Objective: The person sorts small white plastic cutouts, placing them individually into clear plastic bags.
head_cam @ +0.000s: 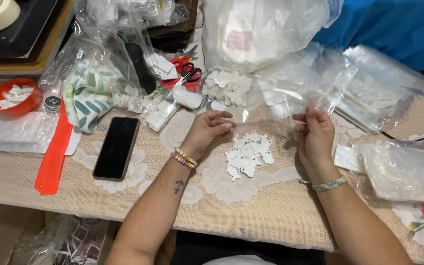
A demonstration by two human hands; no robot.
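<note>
A: Holding a small clear bag (306, 100) in right hand (315, 140), fingers pinched on its edge. Left hand (203, 131) rests by the white cut-out pieces (248, 154), fingers loosely curled, holding nothing.

B: Progress?

A: Early, I'd say. Pile sits loose on the worktop (251, 211); bag looks empty.

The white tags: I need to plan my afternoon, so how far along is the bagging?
Looks early. Done: possibly the bagged white pieces behind, though I can't tell when they were packed. In hand: the right hand pinches a clear bag, the left hand rests by the loose white tags. Left: that whole pile lies unbagged on the tablecloth.
</note>
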